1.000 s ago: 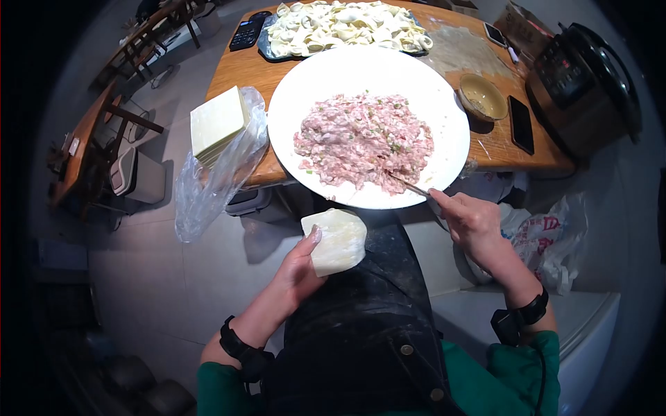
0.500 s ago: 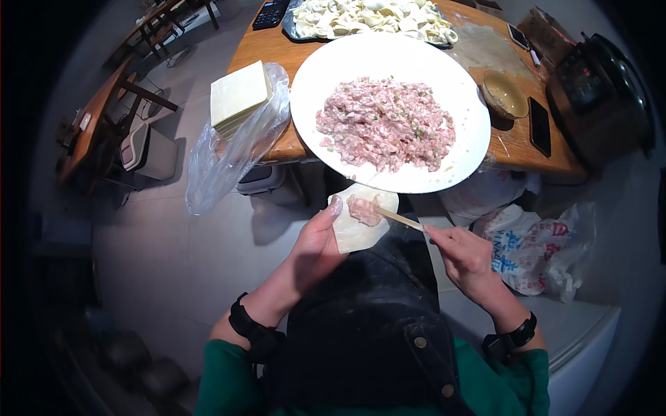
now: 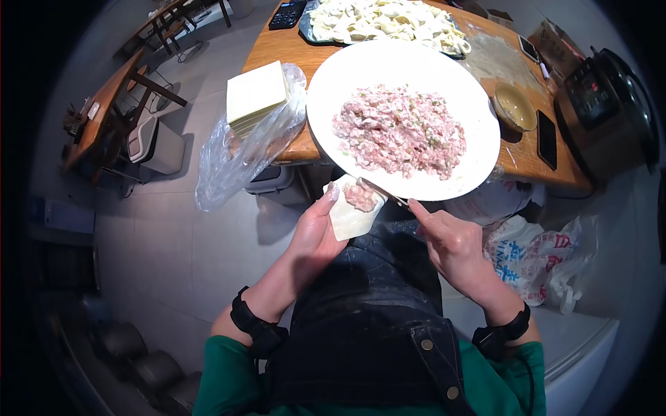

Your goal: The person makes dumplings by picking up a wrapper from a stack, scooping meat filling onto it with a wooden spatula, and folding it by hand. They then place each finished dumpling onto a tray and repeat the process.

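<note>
Inspected at wooden table (image 3: 267, 52) above grey tiled floor (image 3: 159, 243); took large white plate (image 3: 479, 132) as reference for all places. Found left hand (image 3: 313, 229) just below near-left rim of plate, pinching pale wrapper (image 3: 351, 222) by the left edge, thumb over upper face. Noted dab of filling (image 3: 360, 197) on upper part of wrapper, just right of thumb tip. Found right hand (image 3: 454, 246) just below near rim of plate, closed around slim stick (image 3: 388, 193) with index finger pointing along it. Observed stick slanting toward upper edge of wrapper, close along plate rim; cannot tell whether tip touches filling.

Noted tight room above wrapper, with plate rim just beside it and projecting past table edge. Noted wider room below plate, between both hands, over dark apron (image 3: 354, 312).

Recorded on plate: broad mound of meat mixture (image 3: 402, 132), green-flecked. Recorded left of plate: wrapper stack (image 3: 257, 90) on clear bag (image 3: 243, 163), overhanging table edge. Recorded right of plate: bowl (image 3: 515, 107), dark phone (image 3: 547, 140), then cooker (image 3: 603, 118). Recorded beyond plate: folded dumplings (image 3: 388, 21) massed on tray (image 3: 306, 30), then calculator (image 3: 287, 14) farther left.
</note>
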